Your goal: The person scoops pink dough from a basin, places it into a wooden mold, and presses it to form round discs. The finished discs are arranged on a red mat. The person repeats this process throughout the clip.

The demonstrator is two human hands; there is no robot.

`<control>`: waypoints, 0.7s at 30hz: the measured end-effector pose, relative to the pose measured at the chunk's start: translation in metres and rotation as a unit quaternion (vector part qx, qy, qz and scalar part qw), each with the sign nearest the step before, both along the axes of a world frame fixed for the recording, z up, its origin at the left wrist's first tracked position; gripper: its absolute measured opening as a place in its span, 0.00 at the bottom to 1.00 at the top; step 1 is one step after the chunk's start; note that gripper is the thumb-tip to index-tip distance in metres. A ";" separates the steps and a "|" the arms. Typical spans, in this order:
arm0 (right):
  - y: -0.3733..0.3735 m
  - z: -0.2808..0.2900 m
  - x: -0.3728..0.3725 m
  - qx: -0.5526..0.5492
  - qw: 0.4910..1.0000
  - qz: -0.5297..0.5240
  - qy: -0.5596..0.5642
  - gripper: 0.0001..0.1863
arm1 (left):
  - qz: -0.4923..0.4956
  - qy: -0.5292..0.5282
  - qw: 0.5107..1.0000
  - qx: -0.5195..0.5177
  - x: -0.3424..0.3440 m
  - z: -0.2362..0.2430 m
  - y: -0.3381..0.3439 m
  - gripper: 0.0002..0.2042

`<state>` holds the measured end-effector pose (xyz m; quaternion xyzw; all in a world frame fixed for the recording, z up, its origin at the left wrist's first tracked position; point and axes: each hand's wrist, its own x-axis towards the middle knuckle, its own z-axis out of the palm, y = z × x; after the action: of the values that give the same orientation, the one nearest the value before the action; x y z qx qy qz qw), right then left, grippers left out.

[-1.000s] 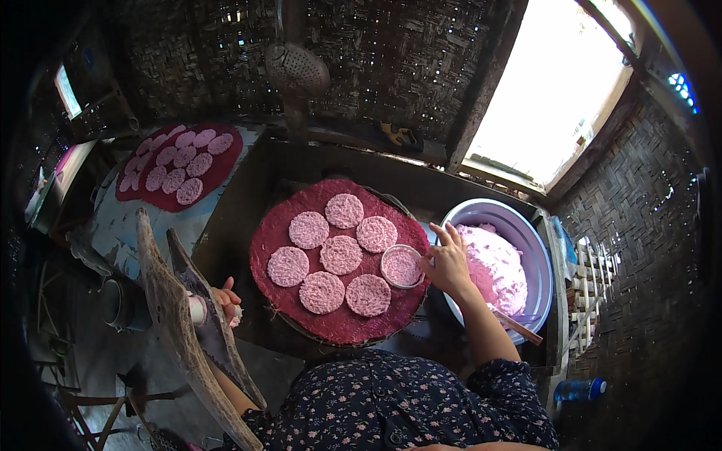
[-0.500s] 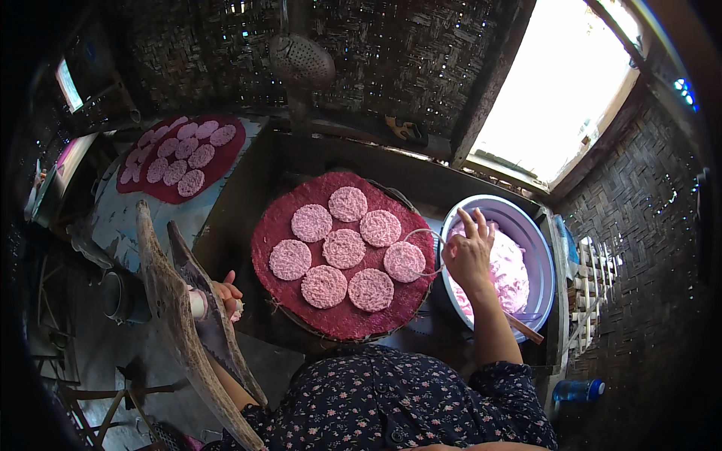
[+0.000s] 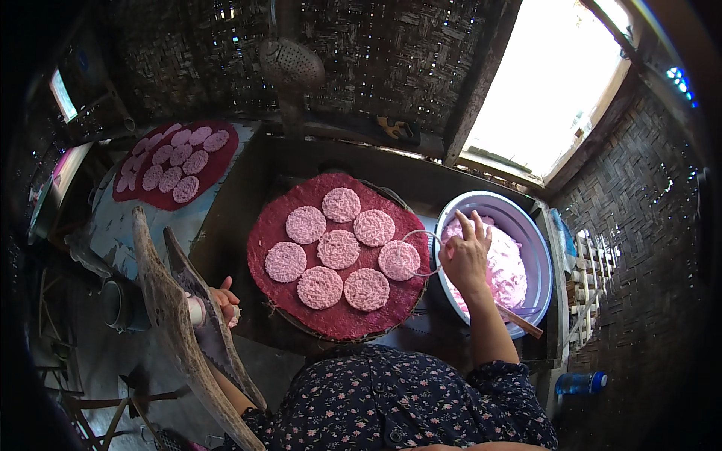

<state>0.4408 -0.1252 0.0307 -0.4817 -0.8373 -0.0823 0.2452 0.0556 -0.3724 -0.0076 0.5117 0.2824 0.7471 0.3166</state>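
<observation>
Eight pink discs lie finished on a round red mat, while a far-left mat on a blue desk bears more; plenty of pink dough seems left in the bowl at right. The right hand pinches a thin ring overlapping the rightmost disc; whether the left hand, behind a wooden frame, grips anything cannot be told. Woven walls and a bright window enclose the dim room.

Right hand palm-down; fingertip pinch
</observation>
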 end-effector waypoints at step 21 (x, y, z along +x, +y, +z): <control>-0.014 0.014 0.018 0.026 0.996 -0.005 0.082 0.08 | -0.010 0.065 0.982 -0.175 0.002 -0.013 -0.046 0.12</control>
<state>0.4587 -0.1390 0.0450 -0.4847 -0.8094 -0.0653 0.3250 0.0575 -0.4187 -0.0201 0.4987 0.4233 0.6482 0.3899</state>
